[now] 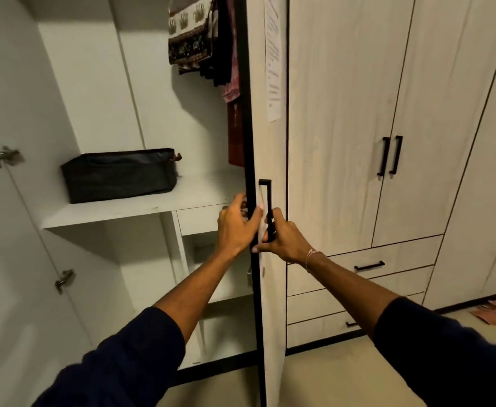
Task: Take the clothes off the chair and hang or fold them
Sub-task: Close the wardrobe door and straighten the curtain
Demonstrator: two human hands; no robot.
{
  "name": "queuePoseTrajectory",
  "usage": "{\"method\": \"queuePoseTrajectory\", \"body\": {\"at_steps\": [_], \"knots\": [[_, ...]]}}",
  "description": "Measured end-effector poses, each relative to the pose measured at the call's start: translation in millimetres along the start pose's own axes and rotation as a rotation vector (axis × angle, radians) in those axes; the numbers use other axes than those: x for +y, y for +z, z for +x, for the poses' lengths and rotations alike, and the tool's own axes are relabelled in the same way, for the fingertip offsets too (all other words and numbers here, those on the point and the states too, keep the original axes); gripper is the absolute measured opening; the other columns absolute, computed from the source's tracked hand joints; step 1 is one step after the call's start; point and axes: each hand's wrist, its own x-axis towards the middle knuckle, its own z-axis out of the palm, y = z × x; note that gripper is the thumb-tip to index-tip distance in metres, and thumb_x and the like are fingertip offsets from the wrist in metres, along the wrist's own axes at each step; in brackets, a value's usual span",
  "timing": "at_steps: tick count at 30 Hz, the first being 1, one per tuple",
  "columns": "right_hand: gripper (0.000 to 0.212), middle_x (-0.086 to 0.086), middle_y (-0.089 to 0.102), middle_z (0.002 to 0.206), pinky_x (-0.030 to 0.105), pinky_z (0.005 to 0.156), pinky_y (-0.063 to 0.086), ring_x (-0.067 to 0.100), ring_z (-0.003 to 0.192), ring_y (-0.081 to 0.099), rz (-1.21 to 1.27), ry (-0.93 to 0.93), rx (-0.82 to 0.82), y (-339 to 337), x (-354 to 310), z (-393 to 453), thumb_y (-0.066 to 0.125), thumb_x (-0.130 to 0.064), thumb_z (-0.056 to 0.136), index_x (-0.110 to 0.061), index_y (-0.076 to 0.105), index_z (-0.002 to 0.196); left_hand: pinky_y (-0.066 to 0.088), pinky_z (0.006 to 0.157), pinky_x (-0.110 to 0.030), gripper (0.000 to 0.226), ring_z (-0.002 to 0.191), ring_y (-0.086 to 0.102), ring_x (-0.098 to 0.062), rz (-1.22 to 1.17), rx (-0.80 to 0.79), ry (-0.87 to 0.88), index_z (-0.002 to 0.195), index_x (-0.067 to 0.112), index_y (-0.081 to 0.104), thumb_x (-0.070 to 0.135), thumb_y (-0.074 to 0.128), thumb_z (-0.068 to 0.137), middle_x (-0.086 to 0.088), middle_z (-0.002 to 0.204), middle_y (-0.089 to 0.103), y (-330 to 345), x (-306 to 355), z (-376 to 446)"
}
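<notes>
We see the storage box (119, 174) on the shelf (141, 208) at nine o'clock of the open door (265, 160); hanging clothes (202, 39) at twelve; closed wardrobe doors (387, 142) at three.

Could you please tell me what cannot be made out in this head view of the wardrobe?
- Chair and its clothes: outside the frame.
- Hanging clothes: tops cut by the upper edge, partly behind the door.
- Left hand fingers: wrapped behind the door edge.
- Paper on the door: writing too small.
- Black box: contents hidden.
</notes>
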Motion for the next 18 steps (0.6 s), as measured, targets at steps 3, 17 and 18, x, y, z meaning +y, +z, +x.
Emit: {"method": "queuePoseTrajectory", "body": {"at_steps": [3, 17, 18], "knots": [[0.07, 0.006, 0.066, 0.102, 0.038, 0.079, 0.058, 0.023, 0.085, 0.067, 0.008, 0.011, -0.022, 27, -24, 23, 0.085, -0.037, 0.078, -0.016, 0.037, 0.125, 0.06, 0.082, -0.04, 0.042, 0.097, 0.068, -0.021, 0.021, 0.056, -0.019, 0.126, 0.011, 0.062, 0.039, 0.062, 0.096, -0.007, 0.107, 0.073, -33, -19, 20], [0.04, 0.016, 0.068, 0.114, 0.035, 0.084, 0.054, 0.032, 0.098, 0.068, -0.144, 0.017, -0.109, 104, -66, 131, 0.068, -0.022, 0.095, -0.007, 0.048, 0.127, 0.05, 0.083, -0.026, 0.036, 0.103, 0.066, -0.023, 0.002, 0.066, -0.054, 0.131, 0.006, 0.062, 0.021, 0.063, 0.098, -0.012, 0.116, 0.071, -108, -109, 81], [0.041, 0.015, 0.069, 0.113, 0.038, 0.087, 0.055, 0.031, 0.097, 0.067, -0.149, 0.023, -0.108, 111, -66, 139, 0.07, -0.024, 0.094, -0.007, 0.051, 0.125, 0.048, 0.085, -0.024, 0.038, 0.107, 0.065, -0.023, -0.003, 0.069, -0.064, 0.133, 0.005, 0.06, 0.021, 0.063, 0.098, -0.013, 0.12, 0.069, -110, -116, 85]]}}
